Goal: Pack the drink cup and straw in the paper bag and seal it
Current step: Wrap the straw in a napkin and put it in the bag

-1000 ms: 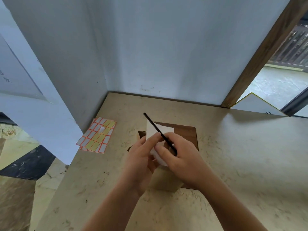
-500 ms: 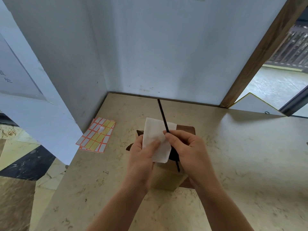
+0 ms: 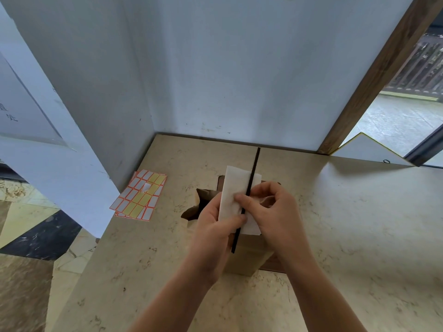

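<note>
A brown paper bag (image 3: 249, 257) stands open on the table, mostly hidden under my hands. Over its mouth I hold a white napkin (image 3: 233, 185) with a thin black straw (image 3: 253, 171) lying lengthwise on it, one end pointing to the back wall. My left hand (image 3: 212, 226) pinches the napkin's near edge with thumb on top. My right hand (image 3: 273, 209) presses the straw against the napkin with its fingertips. The drink cup is not visible; the bag and my hands hide the bag's inside.
A sheet of orange-bordered yellow and white stickers (image 3: 140, 195) lies left of the bag. A dark brown board (image 3: 273, 265) lies under the bag. White walls enclose the table's back and left; a wooden post (image 3: 374, 77) rises at the back right.
The straw has swung from slanting left to nearly straight away from me. The napkin has unfolded flatter and come up over the bag's mouth, and both hands have shifted slightly right.
</note>
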